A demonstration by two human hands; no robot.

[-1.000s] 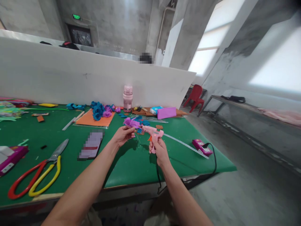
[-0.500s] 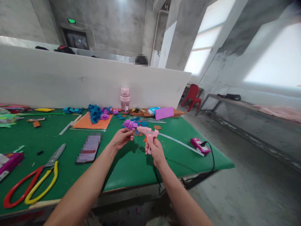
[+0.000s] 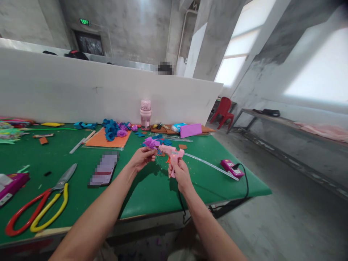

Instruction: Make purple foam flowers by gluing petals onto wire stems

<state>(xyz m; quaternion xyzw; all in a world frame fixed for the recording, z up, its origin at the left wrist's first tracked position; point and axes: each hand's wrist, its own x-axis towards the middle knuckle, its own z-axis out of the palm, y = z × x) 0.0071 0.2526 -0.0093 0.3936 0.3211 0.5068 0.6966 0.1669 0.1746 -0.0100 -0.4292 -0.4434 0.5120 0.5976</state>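
My right hand [image 3: 179,173] is wrapped around the grip of a pink hot glue gun [image 3: 176,154], with fingers by its orange trigger. A small light glows on the gun's body, and a long clear glue stick [image 3: 208,164] sticks out of its back. My left hand [image 3: 142,158] is closed in a pinch on a purple felt flower [image 3: 151,142], held close to the gun's nozzle. The fingers hide the flower's lower part. Fine glue strings hang below the nozzle. Blue felt pieces [image 3: 166,142] lie on the table just behind.
On the green table [image 3: 152,203] are large scissors [image 3: 56,197], a phone [image 3: 103,169], an orange sheet [image 3: 106,141] bearing blue flowers [image 3: 111,129], a pink bottle [image 3: 145,115] and a purple power strip [image 3: 232,168]. A white partition [image 3: 108,90] stands behind.
The view has shifted slightly. The purple flower has turned a little in my left hand; the glue gun stays close to it in my right hand.
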